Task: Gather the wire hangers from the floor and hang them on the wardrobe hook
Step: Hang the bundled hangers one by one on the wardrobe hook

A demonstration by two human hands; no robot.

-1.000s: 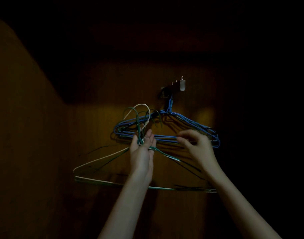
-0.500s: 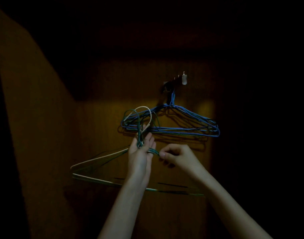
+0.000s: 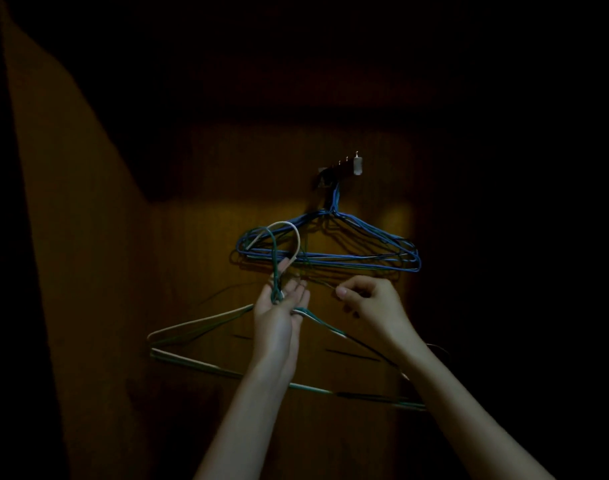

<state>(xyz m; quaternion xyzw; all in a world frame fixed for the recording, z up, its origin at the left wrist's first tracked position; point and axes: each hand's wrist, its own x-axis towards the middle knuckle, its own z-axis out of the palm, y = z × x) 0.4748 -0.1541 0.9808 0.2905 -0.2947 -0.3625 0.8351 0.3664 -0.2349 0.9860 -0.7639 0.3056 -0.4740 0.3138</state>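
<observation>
The wardrobe interior [image 3: 88, 271] fills the view: brown wood-grain panels, dimly lit, with a brighter patch on the back panel behind the hangers and deep shadow above and to the right.

A bundle of blue wire hangers [image 3: 330, 252] hangs against the back panel, necks gathered together and hooked over the wardrobe hook [image 3: 341, 169]. The wardrobe hook is a short rail with several small pegs and a pale end cap, mounted on the back panel above the bundle.

A second bundle of green and white wire hangers [image 3: 199, 327] is held below and to the left of the blue bundle, off the floor and not on the hook. Its triangular frames extend from the left side across to behind the right forearm. Its curved hook ends rise above the left hand and overlap the left end of the blue bundle in the view; contact between the two bundles cannot be determined.

The left hand [image 3: 279, 313] is raised, palm toward the camera, with its fingers grasping the twisted necks of the green and white bundle.

The right hand [image 3: 372, 299] is raised just beside the left, below the blue bundle. Its fingers are curled inward with the thumb against the forefinger. A thin dark wire runs toward the fingertips, but whether they pinch it cannot be determined
</observation>
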